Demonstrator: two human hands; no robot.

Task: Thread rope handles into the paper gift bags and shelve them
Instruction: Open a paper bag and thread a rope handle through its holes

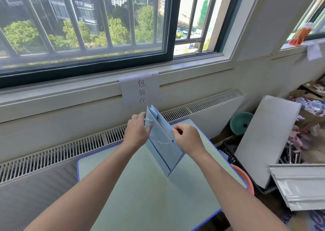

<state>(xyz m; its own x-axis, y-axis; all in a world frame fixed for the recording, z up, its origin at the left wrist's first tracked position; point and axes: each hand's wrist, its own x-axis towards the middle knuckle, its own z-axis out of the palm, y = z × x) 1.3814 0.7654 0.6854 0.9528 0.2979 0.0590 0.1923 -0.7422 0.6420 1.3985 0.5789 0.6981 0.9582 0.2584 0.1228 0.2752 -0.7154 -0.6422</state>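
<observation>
While both hands hold it, pale blue gift bag (162,139) upright on table (140,195), left hand (136,131) pinching white rope (148,120), right hand (186,139) pinching bag rim

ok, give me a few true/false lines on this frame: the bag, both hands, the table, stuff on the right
1. The blue paper bag lies flat on the table. False: both hands hold it up, only its bottom corner near the table.
2. The left hand pinches the white rope. True.
3. The right hand rests empty on the table. False: it grips the bag's edge.
4. A paper sign hangs below the window sill. True.
5. A teal basin sits on the floor, right of the table. True.
</observation>
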